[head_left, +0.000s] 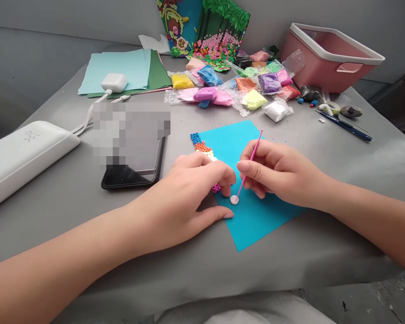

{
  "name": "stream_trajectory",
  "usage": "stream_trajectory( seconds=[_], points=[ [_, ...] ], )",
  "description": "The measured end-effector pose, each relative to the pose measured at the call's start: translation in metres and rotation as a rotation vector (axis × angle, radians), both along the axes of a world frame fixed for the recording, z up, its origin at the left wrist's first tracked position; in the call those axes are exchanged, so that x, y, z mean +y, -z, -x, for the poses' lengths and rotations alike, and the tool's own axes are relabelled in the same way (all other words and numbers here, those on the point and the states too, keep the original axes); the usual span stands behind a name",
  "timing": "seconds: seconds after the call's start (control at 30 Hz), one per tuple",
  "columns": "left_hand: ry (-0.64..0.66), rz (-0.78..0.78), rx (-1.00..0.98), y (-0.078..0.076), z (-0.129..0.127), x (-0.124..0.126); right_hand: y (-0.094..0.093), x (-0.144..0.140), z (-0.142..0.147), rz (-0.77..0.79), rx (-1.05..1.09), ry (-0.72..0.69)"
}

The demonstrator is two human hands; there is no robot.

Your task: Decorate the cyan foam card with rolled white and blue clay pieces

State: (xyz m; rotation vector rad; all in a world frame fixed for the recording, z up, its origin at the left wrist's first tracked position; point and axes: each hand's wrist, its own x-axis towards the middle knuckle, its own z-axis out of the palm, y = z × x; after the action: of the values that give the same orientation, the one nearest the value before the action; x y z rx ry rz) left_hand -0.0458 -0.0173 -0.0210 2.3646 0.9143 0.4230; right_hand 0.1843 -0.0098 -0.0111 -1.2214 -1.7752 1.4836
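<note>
Grey cloth covers the table, which backs onto a grey wall. At centre lies a blue sheet; along its left edge runs a strip of small clay dots in blue, orange, pale and pink. On the sheet sits a white disc. The right hand pinches a pink tool, tilted, its lower tip touching the disc. The left hand rests on the sheet's left edge, fingers curled over the dot strip, fingertips just beside the disc; whether it grips anything cannot be told. Behind the sheet, clear bags each hold one lump of clay: yellow, pink, blue, orange, purple, green, white. A pink bin stands at far right, contents hidden. Near it lie blue tools. To the left are a phone, a white case, a charger and paper sheets. A clay picture leans against the wall.
</note>
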Motion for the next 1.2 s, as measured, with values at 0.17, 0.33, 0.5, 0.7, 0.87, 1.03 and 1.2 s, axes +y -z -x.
stream_trajectory(
  seconds=[0.17, 0.33, 0.5, 0.7, 0.87, 1.03, 1.2],
  points=[
    [0.001, -0.004, -0.006, 0.0002, 0.0004, -0.0007, 0.0002, -0.0002, 0.001, -0.029, -0.021, 0.01],
    [0.01, -0.021, -0.031, -0.0003, 0.0012, -0.0013, -0.0007, -0.0007, 0.0019, -0.01, -0.009, -0.02],
    [0.009, -0.007, -0.045, -0.0005, 0.0016, -0.0015, -0.0021, -0.0004, 0.0022, -0.028, -0.04, 0.029],
    [0.007, -0.027, -0.053, 0.0001, 0.0017, -0.0018, -0.0021, -0.001, 0.0028, -0.022, -0.043, 0.007],
    [0.01, -0.029, -0.048, 0.0012, 0.0021, -0.0013, -0.0024, -0.0013, 0.0031, -0.009, -0.02, 0.014],
    [-0.001, -0.049, -0.075, 0.0011, 0.0016, -0.002, -0.0025, -0.0034, 0.0042, -0.008, -0.016, -0.008],
    [-0.046, -0.054, -0.091, 0.0016, -0.0026, -0.0027, -0.0042, -0.0049, 0.005, 0.001, 0.011, -0.018]
  ],
)
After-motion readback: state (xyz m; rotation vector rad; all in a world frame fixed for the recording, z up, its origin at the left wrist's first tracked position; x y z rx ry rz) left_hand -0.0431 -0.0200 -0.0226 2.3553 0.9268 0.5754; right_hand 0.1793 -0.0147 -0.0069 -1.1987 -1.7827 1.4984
